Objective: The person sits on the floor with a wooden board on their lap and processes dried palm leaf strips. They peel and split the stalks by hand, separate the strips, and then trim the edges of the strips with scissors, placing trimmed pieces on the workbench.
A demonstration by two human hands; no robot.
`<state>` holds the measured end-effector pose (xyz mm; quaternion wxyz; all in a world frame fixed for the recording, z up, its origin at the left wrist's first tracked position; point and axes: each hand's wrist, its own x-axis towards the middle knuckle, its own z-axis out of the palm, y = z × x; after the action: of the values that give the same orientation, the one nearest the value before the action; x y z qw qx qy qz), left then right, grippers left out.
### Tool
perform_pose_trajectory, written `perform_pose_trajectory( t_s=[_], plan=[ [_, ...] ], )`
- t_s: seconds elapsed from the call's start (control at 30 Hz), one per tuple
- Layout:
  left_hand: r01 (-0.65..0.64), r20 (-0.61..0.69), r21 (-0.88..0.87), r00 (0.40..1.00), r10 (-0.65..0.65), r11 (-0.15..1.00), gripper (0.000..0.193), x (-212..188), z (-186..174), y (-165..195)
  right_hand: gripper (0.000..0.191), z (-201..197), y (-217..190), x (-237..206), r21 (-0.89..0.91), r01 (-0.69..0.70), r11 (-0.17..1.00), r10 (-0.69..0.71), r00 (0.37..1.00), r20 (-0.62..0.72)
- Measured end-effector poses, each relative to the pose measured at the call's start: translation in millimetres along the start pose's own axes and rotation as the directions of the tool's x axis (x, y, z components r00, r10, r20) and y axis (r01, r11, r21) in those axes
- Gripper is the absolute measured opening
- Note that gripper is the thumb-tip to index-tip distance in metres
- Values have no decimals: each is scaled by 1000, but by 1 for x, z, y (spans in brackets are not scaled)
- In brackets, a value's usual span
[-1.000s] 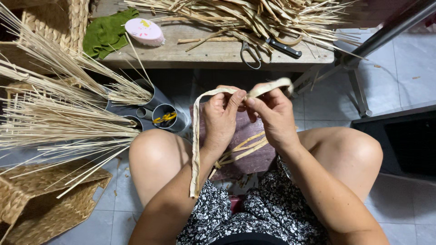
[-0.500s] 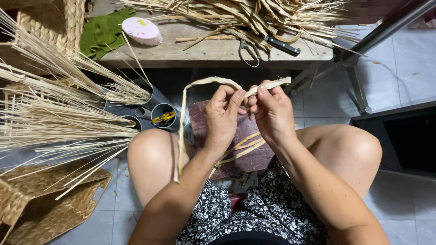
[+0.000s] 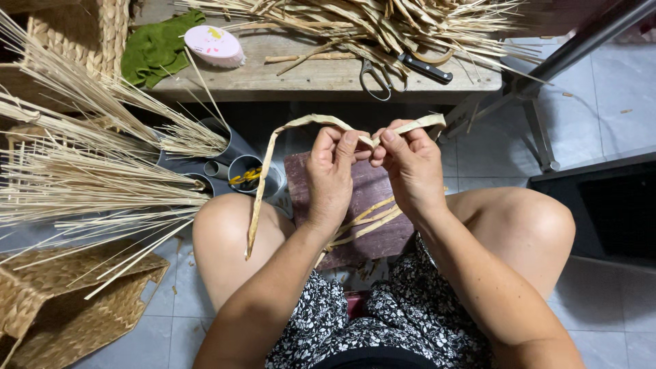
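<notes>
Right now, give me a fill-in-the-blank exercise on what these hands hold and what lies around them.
1. Both hands, the left hand and the right hand, pinch one flat pale ____ of dried plant fibre.
2. The scissors lie on the wooden ____ above the hands.
3. The folded cloth beside the pink oval case is ____ in colour.
4. The strip's loose end hangs over the person's ____ knee.

Missing words: strip; bench; green; left
</notes>
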<state>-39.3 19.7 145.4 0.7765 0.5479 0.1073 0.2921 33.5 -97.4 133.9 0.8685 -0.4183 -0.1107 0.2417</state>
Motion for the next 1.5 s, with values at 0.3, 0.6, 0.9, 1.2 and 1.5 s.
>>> perform_pose_trajectory(
  t_s=[0.3, 0.6, 0.9, 1.2, 1.5],
  plan=[
    [122, -48, -118, 991, -129, 985, 18, 0, -2, -7, 12, -3, -1, 1, 164, -33, 986, 45, 997, -70],
    [114, -120, -45, 986, -119, 992, 18, 11, -14, -10, 13, -13, -11, 6, 107, 100, 989, -86, 988, -132],
    [240, 125, 253, 952, -278, 937, 19, 9, -23, -28, 13, -20, 5, 2, -496, 11, 868, -37, 998, -42],
    [61, 143, 783, 951, -275, 619, 29, 13, -42, 13, 42, 1, -50, -8, -950, 300, 92, -40, 954, 297],
    [-76, 400, 772, 830, -389, 631, 26, 40, -50, 61, 26, -4, -3, 8, -837, 370, 403, 31, 909, 416]
  ],
)
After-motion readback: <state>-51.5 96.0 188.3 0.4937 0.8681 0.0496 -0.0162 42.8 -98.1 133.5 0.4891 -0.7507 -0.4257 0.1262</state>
